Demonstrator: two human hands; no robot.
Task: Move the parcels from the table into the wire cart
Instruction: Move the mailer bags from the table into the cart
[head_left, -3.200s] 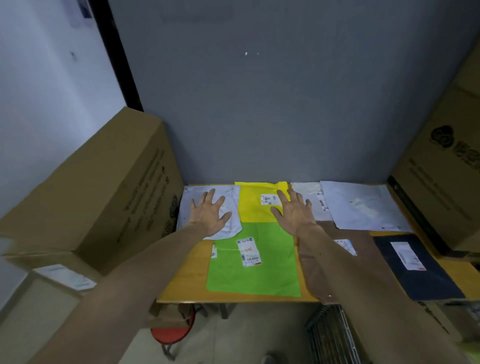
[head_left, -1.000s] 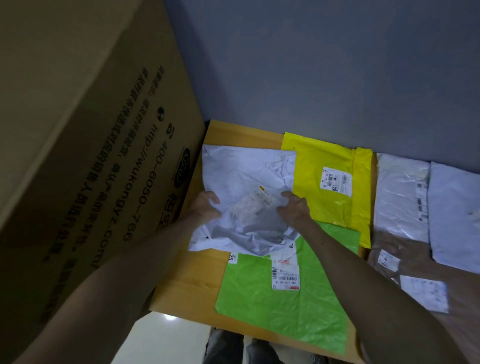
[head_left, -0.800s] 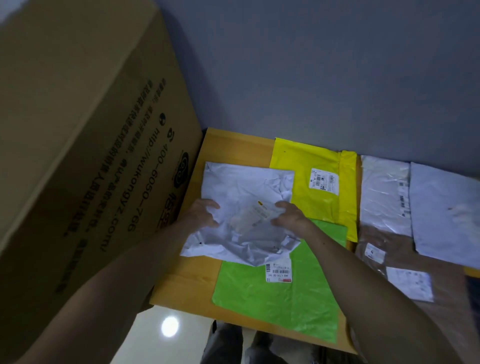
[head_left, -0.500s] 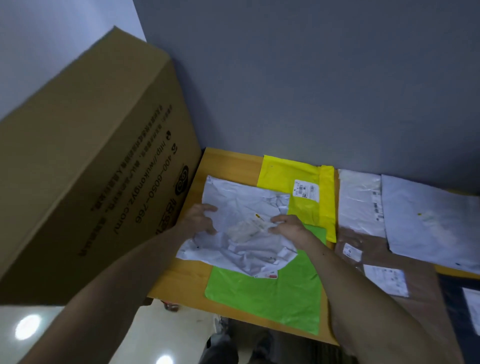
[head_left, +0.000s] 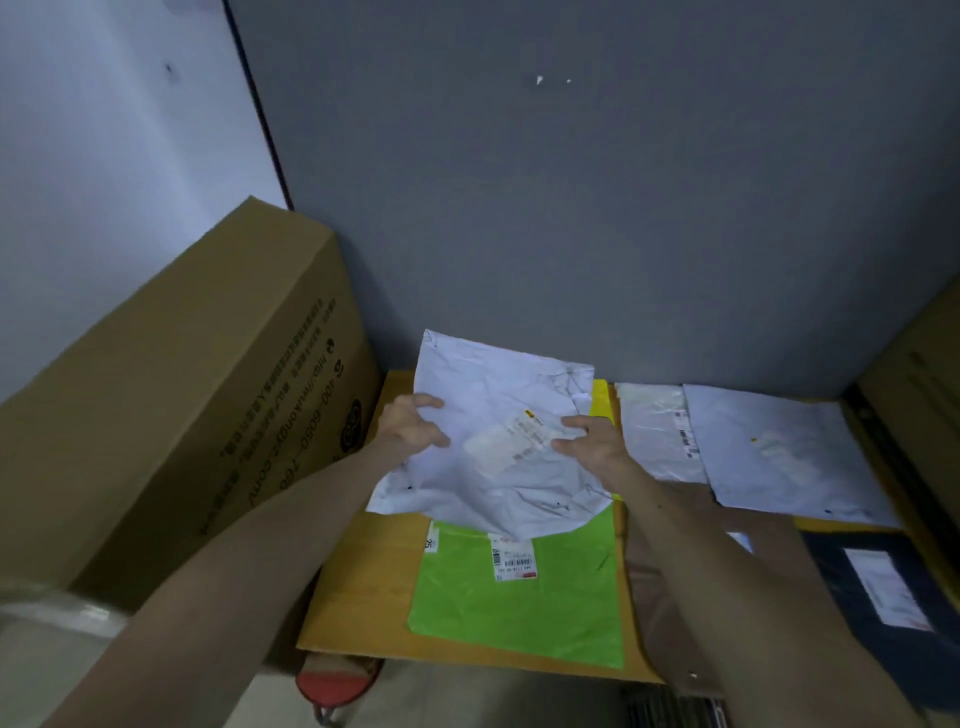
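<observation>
While the crumpled white plastic mailer (head_left: 498, 457) hangs tilted above the rear left of the yellow wooden table (head_left: 363, 571), overlapping the flat green plastic mailer (head_left: 519, 603), it is best kept taut and swung low toward the wire cart (head_left: 670, 712), glimpsed at the lower edge, lest the limp film sag or slip. Left hand (head_left: 415, 431) and right hand (head_left: 592, 447) each pinch an opposite side edge, fingers curled narrowly onto the film.

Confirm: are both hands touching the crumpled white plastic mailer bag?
Touching. The head view shows the left hand and right hand each gripping the crumpled white plastic mailer bag, fingers curled over its side edges.
</observation>
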